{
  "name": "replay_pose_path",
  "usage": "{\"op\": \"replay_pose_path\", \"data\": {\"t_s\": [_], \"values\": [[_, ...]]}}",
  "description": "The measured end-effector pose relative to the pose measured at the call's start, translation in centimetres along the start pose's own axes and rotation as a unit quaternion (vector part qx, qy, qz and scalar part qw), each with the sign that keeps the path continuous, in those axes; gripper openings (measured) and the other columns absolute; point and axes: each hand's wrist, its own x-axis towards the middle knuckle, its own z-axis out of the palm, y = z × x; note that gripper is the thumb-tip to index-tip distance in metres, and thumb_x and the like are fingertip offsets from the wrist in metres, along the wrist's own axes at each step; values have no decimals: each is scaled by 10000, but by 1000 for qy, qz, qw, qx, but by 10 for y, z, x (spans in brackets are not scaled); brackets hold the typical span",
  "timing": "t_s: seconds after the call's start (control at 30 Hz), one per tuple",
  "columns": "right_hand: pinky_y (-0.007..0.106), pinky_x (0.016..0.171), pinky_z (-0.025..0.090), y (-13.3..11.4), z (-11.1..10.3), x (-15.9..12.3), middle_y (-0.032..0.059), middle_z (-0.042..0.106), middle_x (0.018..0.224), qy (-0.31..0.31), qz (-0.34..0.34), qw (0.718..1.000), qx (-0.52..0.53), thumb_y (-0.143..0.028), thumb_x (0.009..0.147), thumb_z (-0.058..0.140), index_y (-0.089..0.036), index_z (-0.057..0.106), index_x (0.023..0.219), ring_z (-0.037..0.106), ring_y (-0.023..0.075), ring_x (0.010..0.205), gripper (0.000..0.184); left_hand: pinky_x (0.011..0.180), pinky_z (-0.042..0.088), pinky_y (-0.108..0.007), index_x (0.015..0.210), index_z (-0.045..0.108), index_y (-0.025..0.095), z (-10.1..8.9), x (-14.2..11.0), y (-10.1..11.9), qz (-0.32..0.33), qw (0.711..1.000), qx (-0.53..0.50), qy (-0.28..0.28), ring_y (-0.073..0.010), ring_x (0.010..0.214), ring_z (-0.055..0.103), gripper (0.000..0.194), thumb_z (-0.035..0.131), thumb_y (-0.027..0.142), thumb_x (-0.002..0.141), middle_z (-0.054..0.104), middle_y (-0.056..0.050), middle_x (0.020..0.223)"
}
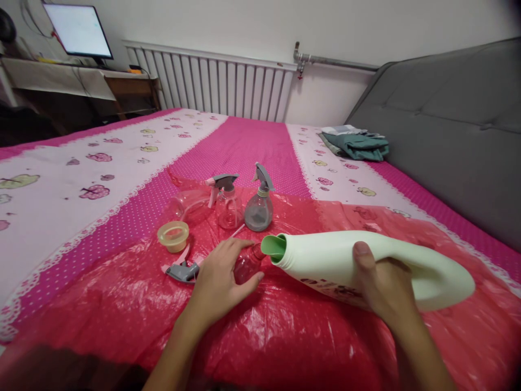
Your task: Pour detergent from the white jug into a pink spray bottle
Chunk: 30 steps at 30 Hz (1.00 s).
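My right hand [385,279] grips the handle of a pale green detergent jug [325,255], which lies tipped nearly level. Its green pouring spout [273,247] points left, right at the neck of a small clear spray bottle [246,264] without its head. Around that bottle my left hand [223,271] is closed, thumb on the near side. I cannot make out any liquid flowing. Just left of my left hand lies a grey and pink spray head [182,270], partly hidden by the hand. Beyond stand two spray bottles with heads on, one pinkish [229,209], one grey [259,212].
A yellowish translucent cup [173,237] stands at the left, near another clear bottle [183,206] lying down. Red plastic sheeting [285,331] covers the near part of the bed. Folded clothes [354,144] rest by the grey headboard [448,125]. A radiator [215,81] lines the wall.
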Motion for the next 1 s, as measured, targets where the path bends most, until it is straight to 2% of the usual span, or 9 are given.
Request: {"op": "replay_pose_path", "data": {"t_s": [0.23, 0.43, 0.6, 1.0], "values": [[594, 988, 552, 7, -4, 11, 233, 737, 942, -62, -4, 998, -14, -911, 862, 205, -203, 717, 861, 695, 452, 1080, 874, 1035, 572, -560, 1307, 647, 264, 0, 0, 0, 0, 1000, 0, -4, -360, 1209, 728, 409, 743, 350, 919, 766, -98, 1283], [609, 1022, 540, -4, -5, 7, 243, 732, 942, -18, 8, 1000, -19, -895, 853, 171, -200, 689, 850, 692, 461, 1101, 867, 1039, 571, -559, 1306, 643, 265, -1, 0, -1, 1, 1000, 0, -3, -358, 1211, 726, 409, 745, 352, 920, 765, -93, 1282], [608, 1000, 551, -6, -6, 7, 228, 728, 907, -28, 6, 999, -15, -886, 843, 204, -222, 664, 823, 693, 460, 1086, 808, 1041, 576, -553, 1303, 645, 276, -1, 0, 0, -1, 1000, 0, -3, -355, 1209, 730, 407, 750, 347, 916, 769, -90, 1280], [621, 1041, 528, -12, -9, 7, 244, 722, 951, -44, 30, 999, -4, -897, 805, 211, -218, 664, 831, 684, 471, 1118, 817, 1027, 588, -556, 1286, 660, 266, -1, 1, -1, 5, 1000, -3, 7, -362, 1187, 747, 405, 756, 359, 903, 781, -93, 1258]]}}
